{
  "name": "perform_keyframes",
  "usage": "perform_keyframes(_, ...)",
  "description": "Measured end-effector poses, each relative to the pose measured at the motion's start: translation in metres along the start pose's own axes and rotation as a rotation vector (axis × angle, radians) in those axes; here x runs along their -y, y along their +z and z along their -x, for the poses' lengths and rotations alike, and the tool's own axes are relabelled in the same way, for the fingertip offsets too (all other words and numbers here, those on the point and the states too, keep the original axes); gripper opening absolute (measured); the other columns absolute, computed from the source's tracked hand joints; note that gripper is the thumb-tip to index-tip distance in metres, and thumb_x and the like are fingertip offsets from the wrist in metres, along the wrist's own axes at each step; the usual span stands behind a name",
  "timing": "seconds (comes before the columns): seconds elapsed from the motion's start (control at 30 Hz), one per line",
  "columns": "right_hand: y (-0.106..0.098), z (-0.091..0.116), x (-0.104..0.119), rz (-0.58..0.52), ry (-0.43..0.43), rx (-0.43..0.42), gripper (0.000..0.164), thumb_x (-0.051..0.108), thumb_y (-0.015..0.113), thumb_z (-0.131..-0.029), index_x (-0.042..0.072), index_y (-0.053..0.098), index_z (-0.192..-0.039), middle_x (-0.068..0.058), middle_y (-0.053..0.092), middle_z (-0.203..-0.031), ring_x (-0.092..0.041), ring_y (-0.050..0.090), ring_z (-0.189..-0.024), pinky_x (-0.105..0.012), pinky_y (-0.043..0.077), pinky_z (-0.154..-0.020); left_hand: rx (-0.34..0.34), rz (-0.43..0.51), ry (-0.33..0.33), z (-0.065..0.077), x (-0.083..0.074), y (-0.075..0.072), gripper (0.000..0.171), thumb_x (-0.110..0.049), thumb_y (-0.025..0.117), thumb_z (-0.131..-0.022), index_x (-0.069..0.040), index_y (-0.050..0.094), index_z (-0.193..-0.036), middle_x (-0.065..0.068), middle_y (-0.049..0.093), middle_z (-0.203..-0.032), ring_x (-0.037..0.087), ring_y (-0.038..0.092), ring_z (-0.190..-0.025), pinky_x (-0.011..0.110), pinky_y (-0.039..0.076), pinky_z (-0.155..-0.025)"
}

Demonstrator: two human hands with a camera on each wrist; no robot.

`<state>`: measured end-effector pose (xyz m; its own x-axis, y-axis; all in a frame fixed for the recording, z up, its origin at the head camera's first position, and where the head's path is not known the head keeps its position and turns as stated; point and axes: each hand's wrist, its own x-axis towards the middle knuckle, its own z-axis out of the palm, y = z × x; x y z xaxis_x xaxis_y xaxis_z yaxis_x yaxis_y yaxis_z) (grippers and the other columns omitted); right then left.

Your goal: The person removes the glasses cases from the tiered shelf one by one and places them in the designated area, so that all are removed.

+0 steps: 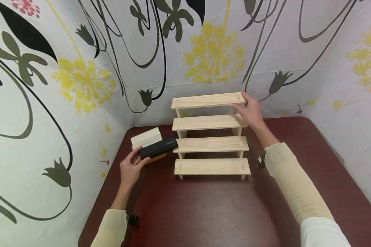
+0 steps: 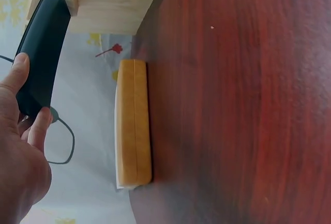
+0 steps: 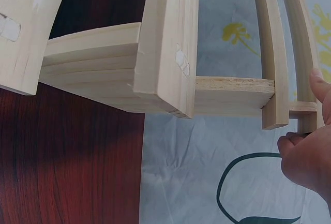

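Note:
A four-step wooden display rack (image 1: 210,144) stands at the back of the table. My left hand (image 1: 131,168) holds a black glasses case (image 1: 157,148) by its left end, thumb on one side and fingers on the other. The case's far end overlaps the rack's left side in the head view, and in the left wrist view the case (image 2: 44,48) is raised off the table. At the rack's upper right, my right hand (image 1: 250,109) grips the end of the top board (image 1: 208,100). The right wrist view shows that hand (image 3: 310,146) at its edge, thumb along the board.
Left of the rack, a tan case (image 2: 134,123) lies on the dark red table (image 1: 210,212), with a cream lettered piece (image 1: 146,138) beside it. Patterned cloth (image 1: 216,51) rises behind the table and along its sides.

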<state>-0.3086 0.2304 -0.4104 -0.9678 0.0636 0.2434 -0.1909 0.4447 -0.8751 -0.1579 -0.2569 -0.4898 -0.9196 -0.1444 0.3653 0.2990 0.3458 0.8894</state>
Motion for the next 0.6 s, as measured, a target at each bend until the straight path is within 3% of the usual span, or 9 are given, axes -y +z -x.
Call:
perform_keyframes(0.2, 0.0, 0.0, -0.001, 0.002, -0.003, -0.005, 0.086, 0.03, 0.075, -0.102, 0.004, 0.026, -0.168, -0.014, 0.028, -0.172, -0.037, 0.03, -0.156, -0.051, 0.031, -0.125, -0.043, -0.013, -0.022, 0.001, 0.025, -0.006, 0.057, -0.006, 0.089, -0.086, -0.008, 0.07, -0.14, 0.018, 0.066, -0.142, 0.037, 0.067, -0.124, 0.021, 0.056, -0.093)
perform_keyframes(0.47, -0.001, 0.001, -0.001, 0.002, -0.009, -0.002, 0.085, 0.028, 0.074, -0.103, 0.003, 0.025, -0.168, -0.015, 0.025, -0.173, -0.037, 0.028, -0.157, -0.05, 0.03, -0.126, -0.051, -0.087, -0.042, 0.006, 0.038, -0.017, 0.058, -0.019, 0.091, -0.087, -0.013, 0.07, -0.141, 0.015, 0.066, -0.142, 0.032, 0.069, -0.122, 0.016, 0.055, -0.09)
perform_keyframes(0.6, 0.0, 0.001, 0.0, 0.008, -0.012, -0.004, 0.085, 0.028, 0.075, -0.103, 0.003, 0.026, -0.168, -0.014, 0.026, -0.173, -0.036, 0.028, -0.157, -0.05, 0.03, -0.125, -0.039, -0.131, -0.06, 0.009, 0.045, -0.02, 0.061, -0.022, 0.092, -0.086, -0.008, 0.07, -0.141, 0.016, 0.065, -0.144, 0.033, 0.069, -0.122, 0.013, 0.054, -0.089)
